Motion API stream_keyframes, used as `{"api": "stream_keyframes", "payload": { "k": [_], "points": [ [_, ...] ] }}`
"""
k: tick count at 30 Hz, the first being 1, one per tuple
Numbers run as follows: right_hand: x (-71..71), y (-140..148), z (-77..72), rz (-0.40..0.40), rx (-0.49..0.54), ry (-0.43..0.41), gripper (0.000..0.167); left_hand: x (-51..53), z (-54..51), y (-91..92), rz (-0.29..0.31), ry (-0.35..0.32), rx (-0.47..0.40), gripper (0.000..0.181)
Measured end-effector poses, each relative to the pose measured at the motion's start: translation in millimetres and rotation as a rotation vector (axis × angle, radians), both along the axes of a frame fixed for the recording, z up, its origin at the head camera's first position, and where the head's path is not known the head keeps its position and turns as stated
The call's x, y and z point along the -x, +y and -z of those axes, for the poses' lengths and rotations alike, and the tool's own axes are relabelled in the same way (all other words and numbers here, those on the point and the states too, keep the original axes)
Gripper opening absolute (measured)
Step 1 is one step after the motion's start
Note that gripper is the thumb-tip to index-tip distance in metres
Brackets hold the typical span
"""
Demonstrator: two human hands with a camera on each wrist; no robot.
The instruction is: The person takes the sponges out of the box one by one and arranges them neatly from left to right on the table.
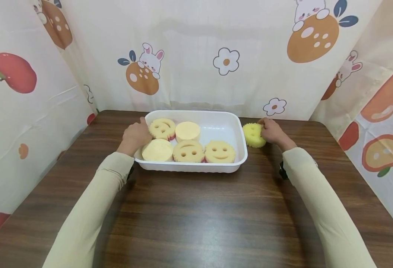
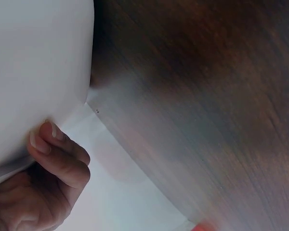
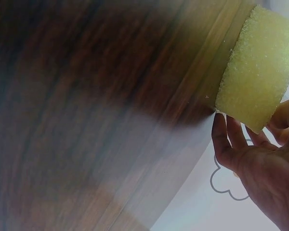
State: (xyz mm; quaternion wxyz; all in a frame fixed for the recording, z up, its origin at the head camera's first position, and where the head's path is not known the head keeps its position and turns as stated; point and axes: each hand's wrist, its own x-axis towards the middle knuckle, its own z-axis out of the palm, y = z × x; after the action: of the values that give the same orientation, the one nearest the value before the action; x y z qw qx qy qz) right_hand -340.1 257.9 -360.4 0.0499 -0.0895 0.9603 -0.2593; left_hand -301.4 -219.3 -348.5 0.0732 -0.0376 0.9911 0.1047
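A white tray sits on the table, and my left hand grips its left rim. In the left wrist view the fingertips press against the tray's outer wall. Inside the tray lie several round cream sponges, among them a smiley-face sponge at front right and a plain one behind. Just right of the tray, my right hand holds a yellow smiley-face sponge at its right edge. The right wrist view shows the fingers against the side of this thick sponge.
The dark wooden table extends in front of the tray and to both sides. Behind it hangs a printed curtain with rabbits, fruit and flowers, which also covers the left and right sides.
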Motion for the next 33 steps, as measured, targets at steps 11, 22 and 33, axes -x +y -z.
{"api": "stream_keyframes", "payload": {
  "k": [11,22,33],
  "points": [
    [0.3,1.9,3.3,-0.004,-0.009,0.022,0.048,2.9,3.7,-3.2,-0.002,0.030,0.015,0.080],
    [-4.6,-0.2,-1.4,0.016,0.034,0.007,0.052,2.8,5.8,-5.8,-0.009,0.021,0.007,0.082],
    [-15.2,-6.0,-7.4,0.022,0.060,0.019,0.054,2.5,6.4,-3.9,-0.005,0.041,-0.007,0.079]
  ]
}}
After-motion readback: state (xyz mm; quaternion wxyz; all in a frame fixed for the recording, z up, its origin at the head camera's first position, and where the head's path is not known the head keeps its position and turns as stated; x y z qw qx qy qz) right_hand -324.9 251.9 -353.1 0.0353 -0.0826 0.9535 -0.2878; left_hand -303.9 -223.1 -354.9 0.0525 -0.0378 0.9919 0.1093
